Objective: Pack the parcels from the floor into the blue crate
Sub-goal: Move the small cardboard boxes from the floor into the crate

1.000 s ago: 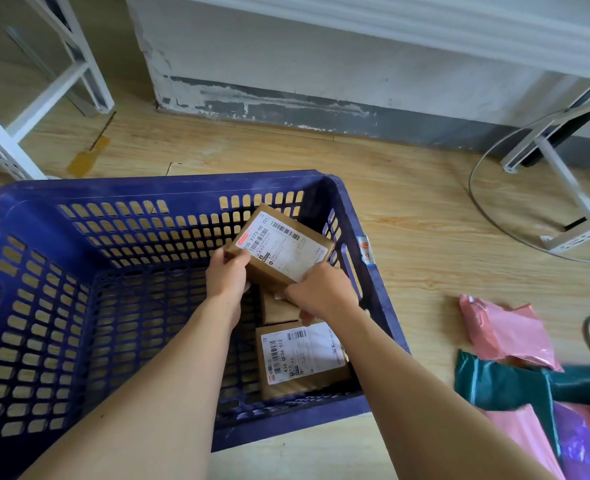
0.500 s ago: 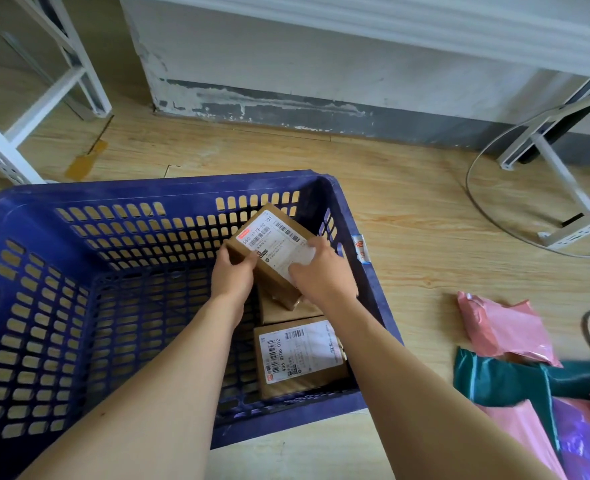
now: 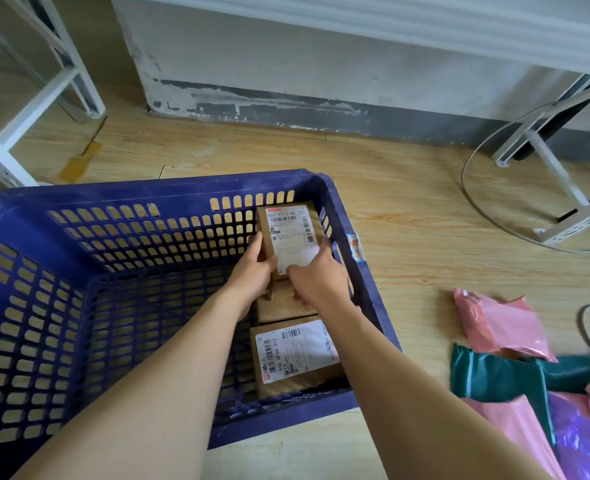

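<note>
Since a second ago the labelled box (image 3: pixel 288 233) is turning from a skewed tilt to sit square with the walls. It is now settling deeper into the far right corner of the blue crate (image 3: pixel 148 194), just right of frame centre.

- Left hand (image 3: pixel 255 268) is gripping the box's left edge, fingers (image 3: pixel 257 242) curled up along its side.
- Right hand (image 3: pixel 317 282) is clasping the near right corner, partly covering the label.
- Whether the box is already resting on the crate bottom, I cannot tell; the hands are hiding its near end.
- A plain box (image 3: pixel 283 308) is lying just behind the hands, and a second labelled box (image 3: pixel 295 358) is lying against the near wall. The three are forming a row down the crate's right side.

Step in hand, as judged: seating this box in the corner, close to letting go.

Next move is likely asking for both hands to release and lift out, then reach to the lower right of the frame. There a pink mailer (image 3: pixel 494 323), a green mailer (image 3: pixel 515 375) and a purple mailer (image 3: pixel 581 441) are still waiting on the floor (image 3: pixel 407 237). The crate's left half is standing free for them.
</note>
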### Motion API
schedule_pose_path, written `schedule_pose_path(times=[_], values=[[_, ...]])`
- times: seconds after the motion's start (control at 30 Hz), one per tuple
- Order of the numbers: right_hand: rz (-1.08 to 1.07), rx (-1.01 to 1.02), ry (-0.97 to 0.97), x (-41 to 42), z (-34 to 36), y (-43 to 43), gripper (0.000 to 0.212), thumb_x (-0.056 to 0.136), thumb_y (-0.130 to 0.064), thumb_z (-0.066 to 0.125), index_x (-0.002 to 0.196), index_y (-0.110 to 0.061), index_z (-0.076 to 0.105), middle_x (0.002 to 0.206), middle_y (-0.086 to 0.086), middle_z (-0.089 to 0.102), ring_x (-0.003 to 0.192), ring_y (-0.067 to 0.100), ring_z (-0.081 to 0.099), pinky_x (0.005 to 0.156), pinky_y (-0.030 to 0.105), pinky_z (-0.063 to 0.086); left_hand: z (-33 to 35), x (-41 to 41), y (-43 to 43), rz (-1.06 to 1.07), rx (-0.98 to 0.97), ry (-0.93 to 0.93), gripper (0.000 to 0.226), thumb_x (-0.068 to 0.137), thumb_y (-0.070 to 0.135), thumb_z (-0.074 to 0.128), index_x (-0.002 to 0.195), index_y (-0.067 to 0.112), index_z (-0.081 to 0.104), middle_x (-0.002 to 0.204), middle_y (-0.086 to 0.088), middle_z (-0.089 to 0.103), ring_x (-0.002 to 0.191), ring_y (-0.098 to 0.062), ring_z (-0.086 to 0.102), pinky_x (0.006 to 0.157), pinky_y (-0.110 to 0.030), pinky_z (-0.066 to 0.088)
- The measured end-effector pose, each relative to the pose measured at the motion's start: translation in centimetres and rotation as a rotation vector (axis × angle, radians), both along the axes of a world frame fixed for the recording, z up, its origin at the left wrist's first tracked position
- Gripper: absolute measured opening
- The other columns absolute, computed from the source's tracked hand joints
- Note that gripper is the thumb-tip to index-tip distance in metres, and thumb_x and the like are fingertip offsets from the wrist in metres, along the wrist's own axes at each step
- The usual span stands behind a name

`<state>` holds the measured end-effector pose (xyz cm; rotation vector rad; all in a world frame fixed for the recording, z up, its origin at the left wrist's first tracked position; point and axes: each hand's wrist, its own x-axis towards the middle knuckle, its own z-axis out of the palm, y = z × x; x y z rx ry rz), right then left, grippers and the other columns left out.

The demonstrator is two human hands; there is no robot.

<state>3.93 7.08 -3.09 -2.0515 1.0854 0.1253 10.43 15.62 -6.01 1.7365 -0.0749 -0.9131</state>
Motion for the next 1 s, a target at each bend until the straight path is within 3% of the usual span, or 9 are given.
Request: schedule_pose_path(times=[0.1,0.23,0.37,0.47,0.57,0.67,0.83,1.0], values=[[0.045,-0.037,-0.074,-0.2,-0.3,0.3,0.057,0.082,-0.019,0.056,0.135,-0.021,0.034,0.120,0.008,0.060,0.108,0.031,0.058,0.077,0.033,0.050,-0.4,0.0,0.0,0.035,-0.045,0.133,0.057,0.099,0.030,0.045,0.144,0.051,0.016,0.145,0.006,0.042,0.132,-0.026,0.041,0.095,-0.049,0.044],[0.062,-0.008,-0.074,-0.3,-0.4,-0.1,0.056,0.080,-0.012,0.051,0.133,-0.023,0.037,0.116,0.010,0.060,0.101,0.031,0.061,0.075,0.037,0.055,-0.6,0.2,-0.3,0.108,-0.106,0.158,0.053,0.098,0.022,0.046,0.142,0.046,0.030,0.131,0.005,0.058,0.115,-0.025,0.057,0.087,-0.047,0.054],[0.060,0.017,-0.060,-0.1,-0.3,-0.1,0.061,0.080,-0.010,0.046,0.138,-0.026,0.036,0.112,0.010,0.064,0.095,0.032,0.065,0.075,0.041,0.058,-0.5,0.0,-0.2,0.126,-0.104,0.180,0.050,0.098,0.024,0.049,0.140,0.044,0.034,0.130,0.007,0.057,0.115,-0.023,0.054,0.087,-0.044,0.052],[0.077,-0.020,-0.061,-0.3,0.0,-0.2,0.061,0.081,-0.010,0.046,0.138,-0.028,0.037,0.111,0.008,0.066,0.090,0.030,0.067,0.072,0.041,0.059,0.2,-0.5,0.1,0.127,-0.054,0.143,0.051,0.097,0.036,0.046,0.144,0.040,0.027,0.137,0.009,0.044,0.130,-0.021,0.040,0.100,-0.049,0.039],[0.080,-0.032,-0.096,-0.9,0.6,-0.7,0.052,0.082,-0.009,0.048,0.130,-0.028,0.049,0.111,0.006,0.067,0.085,0.023,0.068,0.066,0.031,0.057,0.7,-0.6,0.8,0.183,0.030,0.020,0.052,0.099,0.035,0.041,0.148,0.027,0.025,0.147,0.004,0.035,0.138,-0.023,0.032,0.109,-0.044,0.031],[0.079,-0.050,-0.137,-2.0,1.6,-1.2,0.039,0.083,-0.009,0.048,0.116,-0.027,0.059,0.108,0.006,0.070,0.078,0.020,0.069,0.060,0.028,0.055,1.8,-0.6,1.4,0.175,0.115,-0.138,0.047,0.099,0.034,0.043,0.143,0.021,0.038,0.147,-0.001,0.038,0.134,-0.022,0.039,0.107,-0.038,0.035],[0.002,-0.091,-0.247,-5.1,3.5,-1.4,0.036,0.080,-0.007,0.045,0.105,-0.024,0.066,0.097,0.007,0.072,0.082,0.025,0.069,0.078,0.038,0.057,5.0,-2.4,0.5,0.108,0.108,-0.397,0.036,0.098,0.028,0.045,0.132,0.016,0.051,0.135,-0.001,0.052,0.112,-0.010,0.049,0.080,-0.017,0.037],[-0.060,-0.138,-0.287,-9.1,5.9,-1.7,0.033,0.077,-0.006,0.045,0.092,-0.023,0.069,0.086,0.006,0.073,0.080,0.025,0.069,0.073,0.031,0.056,8.5,-5.7,-1.5,-0.048,0.081,-0.600,0.028,0.096,0.020,0.047,0.121,0.019,0.059,0.126,0.001,0.055,0.103,-0.011,0.050,0.087,-0.031,0.046]])
